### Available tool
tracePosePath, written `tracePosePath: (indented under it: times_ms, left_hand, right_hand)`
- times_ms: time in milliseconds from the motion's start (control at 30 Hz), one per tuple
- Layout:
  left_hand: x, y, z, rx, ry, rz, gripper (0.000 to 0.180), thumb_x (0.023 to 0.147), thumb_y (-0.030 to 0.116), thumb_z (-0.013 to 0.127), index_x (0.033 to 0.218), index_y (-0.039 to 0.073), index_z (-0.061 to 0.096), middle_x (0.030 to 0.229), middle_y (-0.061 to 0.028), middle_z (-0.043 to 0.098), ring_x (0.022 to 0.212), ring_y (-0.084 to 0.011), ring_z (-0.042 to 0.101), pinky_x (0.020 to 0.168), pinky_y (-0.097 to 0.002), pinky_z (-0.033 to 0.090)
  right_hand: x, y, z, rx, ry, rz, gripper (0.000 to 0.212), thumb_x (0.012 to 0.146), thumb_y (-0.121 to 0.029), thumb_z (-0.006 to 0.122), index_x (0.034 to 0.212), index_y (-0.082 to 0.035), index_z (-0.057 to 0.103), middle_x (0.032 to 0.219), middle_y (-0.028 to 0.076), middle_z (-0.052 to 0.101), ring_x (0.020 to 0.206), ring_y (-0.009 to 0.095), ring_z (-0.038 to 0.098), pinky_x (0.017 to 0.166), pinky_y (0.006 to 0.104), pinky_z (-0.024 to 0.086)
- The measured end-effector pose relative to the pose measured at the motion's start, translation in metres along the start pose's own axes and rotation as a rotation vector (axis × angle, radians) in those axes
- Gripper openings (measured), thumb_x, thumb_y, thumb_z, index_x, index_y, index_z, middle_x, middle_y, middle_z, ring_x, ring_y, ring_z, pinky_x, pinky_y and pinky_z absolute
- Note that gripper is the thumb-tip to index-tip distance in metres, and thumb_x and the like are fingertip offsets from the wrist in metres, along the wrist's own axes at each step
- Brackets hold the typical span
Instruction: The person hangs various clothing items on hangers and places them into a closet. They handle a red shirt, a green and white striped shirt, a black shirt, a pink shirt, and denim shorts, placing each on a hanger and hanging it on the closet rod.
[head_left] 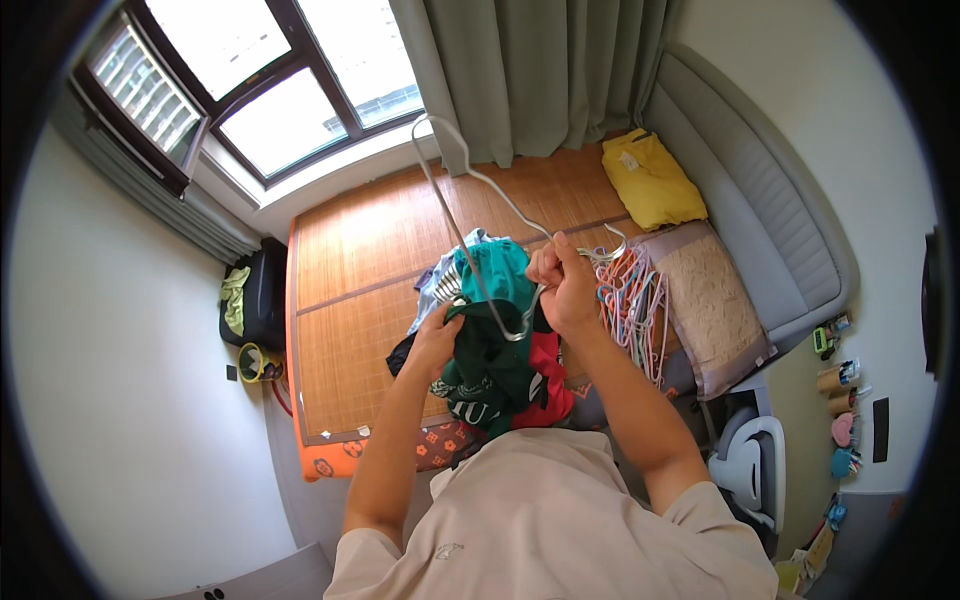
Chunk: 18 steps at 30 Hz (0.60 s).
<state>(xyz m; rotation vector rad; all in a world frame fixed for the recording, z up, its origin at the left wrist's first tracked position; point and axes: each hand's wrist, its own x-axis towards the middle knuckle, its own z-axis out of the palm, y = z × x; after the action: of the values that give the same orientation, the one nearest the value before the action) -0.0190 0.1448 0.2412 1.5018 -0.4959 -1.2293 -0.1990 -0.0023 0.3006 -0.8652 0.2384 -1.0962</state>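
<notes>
My right hand (566,285) is closed around the neck of a silver wire hanger (455,215), held up with its frame tilted toward the window and its hook pointing right. In my left hand (436,338) I grip the edge of a dark green printed garment (488,365), which hangs in folds in front of me. One lower end of the hanger hangs over the dark green cloth. Behind it on the bed lies a pile of clothes with a teal garment (492,270) and a striped one; a red garment (545,375) shows beside the dark green one.
A woven mat (350,335) covers the bed. To the right lie several coloured hangers (632,310), a beige pillow (715,305) and a folded yellow garment (652,180) by the grey headboard (745,180). A black suitcase-like box (262,295) stands left; a white-framed chair (748,465) is at right.
</notes>
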Motion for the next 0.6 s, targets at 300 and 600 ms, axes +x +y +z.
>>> tracePosePath:
  times_ms: [300,600]
  left_hand:
    - [-0.012,0.03,-0.009,-0.037,0.037,0.058,0.024,0.105,0.011,0.057,0.127,0.009,0.065,0.096,0.0014,0.069,0.077,-0.0084,0.063,0.059,-0.0255,0.049]
    - [-0.012,0.064,-0.063,-0.573,0.027,0.23,0.02,0.107,0.012,0.052,0.122,0.006,0.064,0.112,-0.0118,0.073,0.096,-0.0257,0.074,0.076,-0.0433,0.066]
  right_hand:
    - [-0.007,0.058,0.002,0.266,-0.105,0.07,0.043,0.106,-0.034,0.048,0.07,-0.012,0.042,0.058,-0.001,0.027,0.06,0.016,0.031,0.063,0.0328,0.029]
    - [-0.02,0.09,-0.038,-0.37,-0.171,0.283,0.042,0.107,-0.035,0.055,0.072,-0.012,0.052,0.066,-0.002,0.042,0.062,0.009,0.039,0.058,0.028,0.033]
